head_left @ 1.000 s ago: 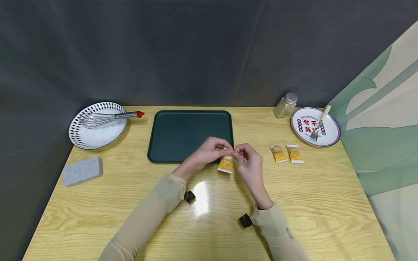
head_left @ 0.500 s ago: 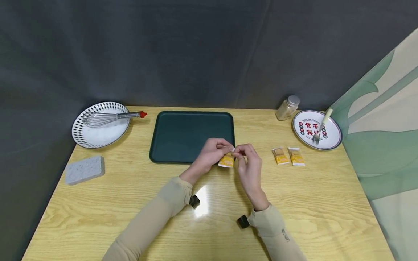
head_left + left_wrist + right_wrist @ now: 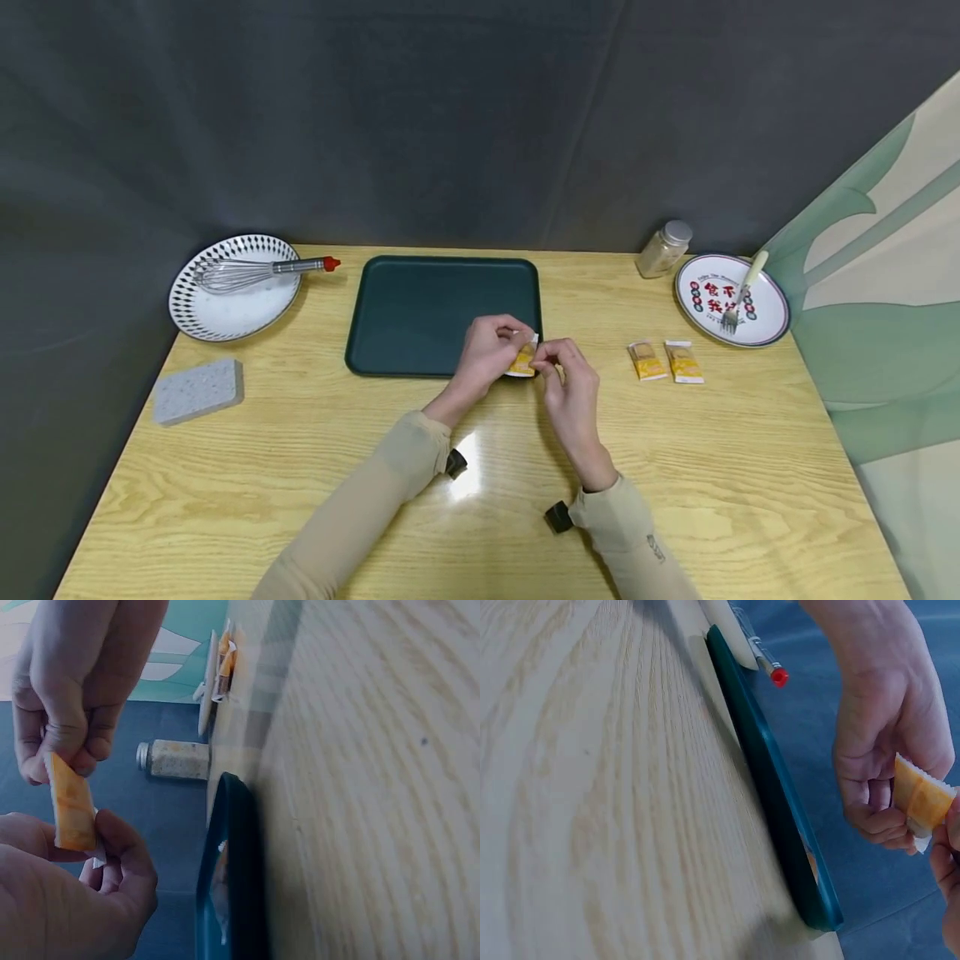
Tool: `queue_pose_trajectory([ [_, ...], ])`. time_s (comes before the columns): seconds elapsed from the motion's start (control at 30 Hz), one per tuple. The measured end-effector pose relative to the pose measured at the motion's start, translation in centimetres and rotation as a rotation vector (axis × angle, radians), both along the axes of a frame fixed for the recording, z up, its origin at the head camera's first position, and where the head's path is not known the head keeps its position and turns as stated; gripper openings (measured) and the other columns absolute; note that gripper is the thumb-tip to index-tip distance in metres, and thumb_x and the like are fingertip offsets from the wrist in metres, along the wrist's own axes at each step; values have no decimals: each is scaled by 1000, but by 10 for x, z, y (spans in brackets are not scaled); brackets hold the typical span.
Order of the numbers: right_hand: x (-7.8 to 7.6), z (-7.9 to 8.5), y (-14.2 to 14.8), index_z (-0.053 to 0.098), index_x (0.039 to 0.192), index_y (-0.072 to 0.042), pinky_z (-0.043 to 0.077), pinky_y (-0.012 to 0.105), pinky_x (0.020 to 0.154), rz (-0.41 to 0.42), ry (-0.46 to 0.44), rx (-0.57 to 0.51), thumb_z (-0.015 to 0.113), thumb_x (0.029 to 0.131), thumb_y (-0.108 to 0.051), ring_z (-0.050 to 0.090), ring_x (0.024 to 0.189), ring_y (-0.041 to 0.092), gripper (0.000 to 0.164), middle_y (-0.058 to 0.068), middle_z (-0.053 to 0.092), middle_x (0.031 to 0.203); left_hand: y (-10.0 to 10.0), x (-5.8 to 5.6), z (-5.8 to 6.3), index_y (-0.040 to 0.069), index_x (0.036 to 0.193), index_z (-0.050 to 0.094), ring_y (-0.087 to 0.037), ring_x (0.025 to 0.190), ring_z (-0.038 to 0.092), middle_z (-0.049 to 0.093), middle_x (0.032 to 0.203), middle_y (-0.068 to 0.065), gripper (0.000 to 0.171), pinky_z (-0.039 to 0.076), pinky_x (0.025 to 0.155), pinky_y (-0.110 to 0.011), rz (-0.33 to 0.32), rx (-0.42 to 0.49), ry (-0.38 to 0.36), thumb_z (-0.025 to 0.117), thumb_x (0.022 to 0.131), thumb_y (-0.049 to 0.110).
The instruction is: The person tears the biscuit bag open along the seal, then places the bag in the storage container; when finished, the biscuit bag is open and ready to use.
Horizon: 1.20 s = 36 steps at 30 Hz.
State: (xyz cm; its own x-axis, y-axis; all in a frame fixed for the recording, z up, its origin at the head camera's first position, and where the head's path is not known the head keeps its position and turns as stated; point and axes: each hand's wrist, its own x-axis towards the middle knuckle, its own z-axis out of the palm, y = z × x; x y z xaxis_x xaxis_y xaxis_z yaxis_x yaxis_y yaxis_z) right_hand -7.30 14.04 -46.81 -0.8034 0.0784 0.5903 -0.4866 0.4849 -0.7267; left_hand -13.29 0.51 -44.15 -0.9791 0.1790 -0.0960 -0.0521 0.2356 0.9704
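Note:
A small yellow-and-white snack packet (image 3: 523, 360) is held in the air at the front right corner of the dark green tray (image 3: 442, 317). My left hand (image 3: 486, 354) pinches one end between thumb and fingers. At the packet's other side, the fingertips of my right hand (image 3: 572, 383) pinch its edge, as the left wrist view shows. No torn opening can be made out in the wrapper. Another wrapped piece (image 3: 219, 889) lies inside the tray in the left wrist view; in the head view my left hand hides it.
Two similar packets (image 3: 647, 361) lie to the right, below a plate (image 3: 693, 312) bearing a fork (image 3: 742, 292). A jar (image 3: 663, 248) stands behind them. On the left are a patterned plate (image 3: 247, 321), a whisk (image 3: 262, 268) and a grey block (image 3: 198, 392).
The packet has turned and risen a little towards the tray. My right fingertips have shifted from near its top corner down along its right edge. The head view has moved slightly.

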Motion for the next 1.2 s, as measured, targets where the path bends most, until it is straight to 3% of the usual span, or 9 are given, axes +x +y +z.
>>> queue_pose_trajectory([
  [0.23, 3, -1, -3, 64, 88, 2, 49, 15, 81, 19, -13, 1, 76, 86, 15, 65, 82, 22, 18, 13, 65, 86, -3, -5, -6, 2, 102, 83, -19, 83, 66, 74, 96, -9, 13, 52, 70, -28, 29, -26, 62, 74, 103, 11],
  [0.4, 7, -2, -10, 64, 89, 1, 51, 15, 82, 57, -33, 8, 76, 85, 17, 66, 84, 22, 21, 11, 66, 88, -8, -13, -12, 3, 98, 84, -22, 87, 71, 77, 93, -9, 11, 56, 73, -30, 111, -40, 108, 74, 101, 6],
  [0.5, 9, 1, -11, 64, 93, 3, 51, 15, 81, 42, -92, -52, 75, 90, 14, 65, 86, 18, 15, 13, 67, 91, -12, -15, -14, 1, 98, 83, -19, 85, 70, 77, 93, -10, 10, 54, 70, -26, 116, -8, 85, 74, 101, 5],
  [0.6, 4, 8, -7, 64, 99, 8, 49, 15, 76, 7, -173, -193, 72, 97, 8, 62, 86, 13, 8, 17, 66, 94, -16, -13, -14, -1, 102, 82, -13, 82, 66, 77, 95, -11, 11, 50, 67, -22, 74, 48, 54, 74, 102, 7],
  [0.73, -11, 16, 3, 65, 107, 11, 48, 15, 71, -3, -267, -302, 72, 102, 1, 61, 86, 10, 14, 20, 65, 98, -20, -10, -13, -4, 105, 81, -10, 73, 60, 76, 92, -11, 13, 46, 64, -23, 8, 134, 33, 74, 102, 7],
  [0.9, -26, 21, 14, 64, 122, 10, 54, 20, 79, 44, -379, -237, 65, 108, -4, 66, 94, 23, 20, 25, 68, 109, -26, -8, -11, -4, 109, 79, -15, 67, 59, 75, 85, -6, 14, 48, 62, -30, -27, 240, -44, 72, 104, 7],
  [1.07, -31, 21, 19, 59, 131, 13, 61, 39, 87, 89, -493, -198, 54, 114, -8, 68, 100, 44, 28, 31, 67, 117, -35, -13, -11, -7, 112, 76, -14, 71, 66, 75, 89, -8, 14, 58, 69, -32, 3, 336, -110, 71, 104, 3],
  [1.2, -41, 18, 22, 62, 127, 15, 63, 36, 81, 173, -587, -166, 59, 111, -4, 71, 91, 33, 25, 28, 68, 110, -40, -20, -11, -9, 113, 72, -13, 74, 68, 71, 94, -11, 13, 62, 72, -27, 33, 399, -157, 69, 104, -1],
])
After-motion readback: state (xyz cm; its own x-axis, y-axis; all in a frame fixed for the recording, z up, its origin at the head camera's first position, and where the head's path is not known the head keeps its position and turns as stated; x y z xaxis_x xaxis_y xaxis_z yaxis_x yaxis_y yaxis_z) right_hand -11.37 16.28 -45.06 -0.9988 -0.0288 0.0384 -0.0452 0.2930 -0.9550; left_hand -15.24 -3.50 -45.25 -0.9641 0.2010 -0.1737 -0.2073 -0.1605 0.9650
